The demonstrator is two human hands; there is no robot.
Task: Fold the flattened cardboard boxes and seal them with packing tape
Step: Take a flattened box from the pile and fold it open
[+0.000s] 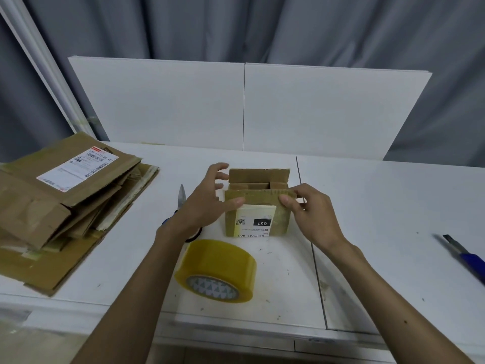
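Head view looked down on a white table (380, 232), and a small cardboard box (282, 224) stood upright near its middle, top open. The far flap (258, 175) stood up, two short side flaps lay folded inward, and the near flap (262, 195) stood up on the person's side. A white shipping label (256, 222) with "031" on it was stuck upside down on the near wall.

The left hand (207, 203) was at 9 o'clock of the box. Its fingers were spread and loosely curved beside the left wall without closing on anything, and only the thumb touched the near flap. The right hand (309, 214) was at 3 o'clock of the box and pinched the right upper corner of the near flap – thumb in front, fingers behind.

A roll of yellowish packing tape (217, 269) lay at 7 o'clock of the box, near it but apart, with its core facing the person. Scissors (181, 198) lay at 9 o'clock of the box, blades pointing away; the left wrist covered a part of the handles. Further at 9 o'clock, at the left edge of the table, a stack of flattened cardboard boxes (65, 206) lay with a barcode label (78, 168) on top.

At 4 o'clock, well apart from the box, a blue utility knife (464, 254) lay near the right edge. At 12 o'clock, white panels (183, 101) stood behind the table – and behind them hung a grey curtain (262, 24).
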